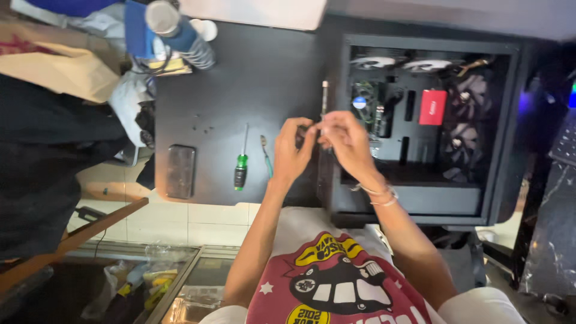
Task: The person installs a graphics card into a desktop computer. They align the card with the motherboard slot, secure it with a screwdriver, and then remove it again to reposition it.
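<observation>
From my feed the light is uneven: the upper left and the pale tiles at lower left are bright, while the dark table (240,90) and the open computer case (420,126) swallow detail in shadow. A blue glow bleeds in at the right edge of the frame. Both hands, left hand (292,153) and right hand (346,141), are softly blurred, the fingers smeared together. The shirt at the bottom is well lit but soft. Corners look stretched.
</observation>
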